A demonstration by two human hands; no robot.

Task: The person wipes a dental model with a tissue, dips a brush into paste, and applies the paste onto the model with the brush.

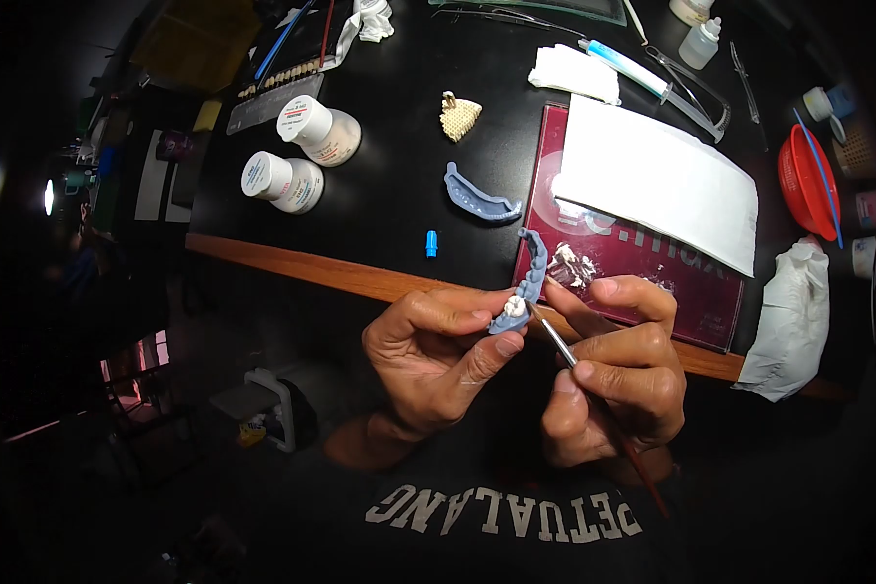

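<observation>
My left hand (440, 352) pinches the lower end of a curved blue-grey dental mould (532, 265), which has a white tooth-shaped piece (514, 308) at that end. Between the fingers of my right hand (621, 375) is a thin brush (560, 343) with a metal ferrule and dark red handle; its tip is at or very near the white piece, and contact cannot be made out. Just behind the hands lies a dark red slab (642, 302) with a smear of white paste (571, 266) on it. A second blue-grey mould (480, 200) rests on the black table beside the slab.
Two white-capped jars (329, 136) (290, 185) stand at the left. A small blue cap (431, 244) and a beige tooth model (459, 117) are nearby. White paper (657, 185) covers part of the slab; a syringe (633, 70) and red bowl (808, 180) lie beyond. A wooden edge (292, 263) borders the table.
</observation>
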